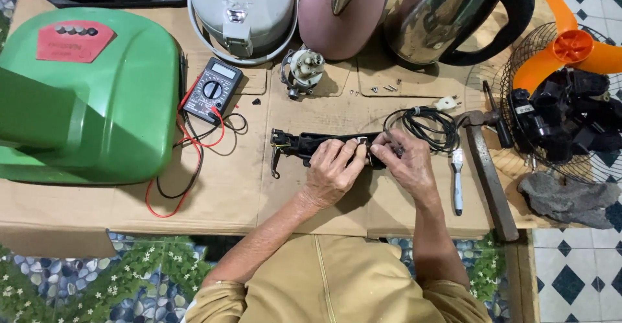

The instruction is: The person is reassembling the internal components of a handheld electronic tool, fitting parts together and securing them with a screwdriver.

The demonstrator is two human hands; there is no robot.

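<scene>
Hands meet at mid-cardboard sheet [227,200]: left hand [332,167] and right hand [405,162] both grasp a long black handle part [301,143] lying flat there, fingers pinching its right end. Coiled black cord [427,125] lies just beside the right hand, a white-handled screwdriver [457,180] and hammer [486,167] further right. Multimeter [212,90] with red and black leads sits left of the part, near a green housing [91,96].

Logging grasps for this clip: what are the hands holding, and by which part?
Both the left hand and right hand grip the black handle piece at its right end, near the coiled cord.
</scene>
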